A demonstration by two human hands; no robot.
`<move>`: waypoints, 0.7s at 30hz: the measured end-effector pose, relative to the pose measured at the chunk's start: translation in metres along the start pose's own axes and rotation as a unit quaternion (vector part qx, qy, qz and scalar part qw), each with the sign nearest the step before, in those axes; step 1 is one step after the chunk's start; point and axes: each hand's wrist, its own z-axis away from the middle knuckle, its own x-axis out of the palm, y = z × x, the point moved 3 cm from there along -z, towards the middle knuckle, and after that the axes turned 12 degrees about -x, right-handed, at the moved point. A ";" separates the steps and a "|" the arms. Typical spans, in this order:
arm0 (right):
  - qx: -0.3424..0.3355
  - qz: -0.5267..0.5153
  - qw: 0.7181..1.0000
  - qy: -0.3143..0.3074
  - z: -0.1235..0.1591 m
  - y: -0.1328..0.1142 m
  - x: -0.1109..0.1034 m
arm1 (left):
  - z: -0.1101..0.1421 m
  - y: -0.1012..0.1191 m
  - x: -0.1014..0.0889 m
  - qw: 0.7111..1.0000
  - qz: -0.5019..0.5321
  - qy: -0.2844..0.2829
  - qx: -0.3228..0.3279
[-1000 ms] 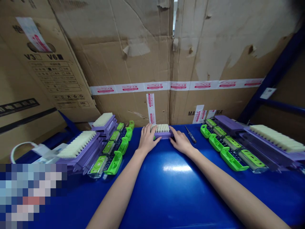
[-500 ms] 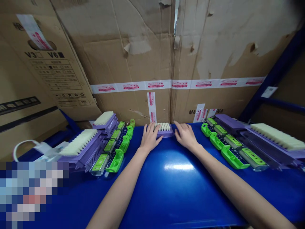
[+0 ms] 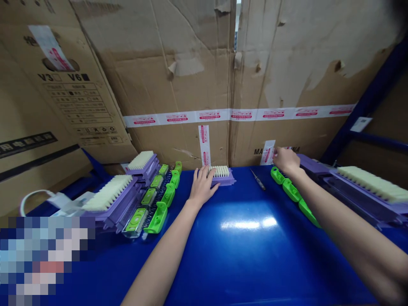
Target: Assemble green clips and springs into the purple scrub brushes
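My left hand (image 3: 201,187) is at the left end of a small purple plastic part with a cream ribbed top (image 3: 221,174), at the back middle of the blue table. Its index finger lies over the top and its thumb against the front, gripping that end. My right hand (image 3: 287,162) is raised over the far end of the right-hand row of bright green plastic pieces (image 3: 291,190). Its fingers look curled together, and whatever may be in them is hidden. Between the hands, a thin screwdriver (image 3: 258,180) lies on the table.
Purple parts with cream ribbed tops (image 3: 110,193) stand at the left beside clear-and-green pieces (image 3: 149,196) and green covers (image 3: 158,217). More purple parts (image 3: 371,185) are at right. A cardboard wall (image 3: 178,93) backs the blue table (image 3: 242,263); a white cable (image 3: 27,197) is far left.
My right hand has left the right side of the middle purple part and moved right, over the green pieces. The screwdriver now shows. My left hand has stayed in place.
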 end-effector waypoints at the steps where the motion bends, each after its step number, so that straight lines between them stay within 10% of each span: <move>1: 0.006 0.005 1.000 -0.022 -0.002 0.006 0.001 | 0.000 0.000 0.000 1.000 -0.001 0.000 0.000; 21: 0.032 0.045 0.992 -0.116 -0.014 0.038 0.031 | 0.000 -0.001 0.002 1.000 0.004 0.001 -0.004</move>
